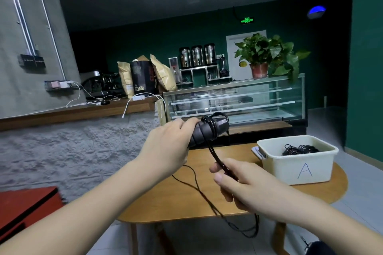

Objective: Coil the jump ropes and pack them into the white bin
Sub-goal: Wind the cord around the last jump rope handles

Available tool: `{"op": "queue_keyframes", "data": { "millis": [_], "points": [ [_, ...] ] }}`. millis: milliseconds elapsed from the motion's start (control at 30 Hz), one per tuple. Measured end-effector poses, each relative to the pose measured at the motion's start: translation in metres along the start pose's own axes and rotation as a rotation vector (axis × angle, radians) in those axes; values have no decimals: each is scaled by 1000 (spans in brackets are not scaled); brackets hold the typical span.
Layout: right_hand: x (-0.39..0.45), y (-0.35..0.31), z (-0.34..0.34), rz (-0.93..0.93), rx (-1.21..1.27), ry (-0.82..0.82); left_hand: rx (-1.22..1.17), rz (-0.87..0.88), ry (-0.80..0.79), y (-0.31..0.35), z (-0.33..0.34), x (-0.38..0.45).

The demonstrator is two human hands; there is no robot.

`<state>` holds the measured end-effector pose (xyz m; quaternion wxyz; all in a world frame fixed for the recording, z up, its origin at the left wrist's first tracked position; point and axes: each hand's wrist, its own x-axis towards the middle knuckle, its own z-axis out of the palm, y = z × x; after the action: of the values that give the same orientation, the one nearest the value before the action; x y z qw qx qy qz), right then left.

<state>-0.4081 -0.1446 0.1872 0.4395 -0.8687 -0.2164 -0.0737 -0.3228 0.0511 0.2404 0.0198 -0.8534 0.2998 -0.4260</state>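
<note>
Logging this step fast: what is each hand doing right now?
Left hand: closed around the black handles, cord wound round them.
Right hand: pinching the black cord below the handles.

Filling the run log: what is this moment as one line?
left hand: grips handles | right hand: pinches cord, winding it on | white bin: holds coiled rope
</note>
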Motion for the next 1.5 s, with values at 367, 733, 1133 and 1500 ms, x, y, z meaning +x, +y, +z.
{"op": "queue_keyframes", "data": {
  "millis": [367, 733, 1133, 1500],
  "points": [
    [-16, -40, -37, -125, -595, 273, 86, 147, -44, 1, 23, -22],
    [20, -11, -71, -194, -62, 106, -18, 488, 74, 17, 14, -31],
    [19, 55, 7, 47, 249, 109, -178, 290, 176, 26, 10, -29],
    [-26, -4, 14, -70, -317, 128, 54, 140, 55, 19, 35, -24]
  ]
}}
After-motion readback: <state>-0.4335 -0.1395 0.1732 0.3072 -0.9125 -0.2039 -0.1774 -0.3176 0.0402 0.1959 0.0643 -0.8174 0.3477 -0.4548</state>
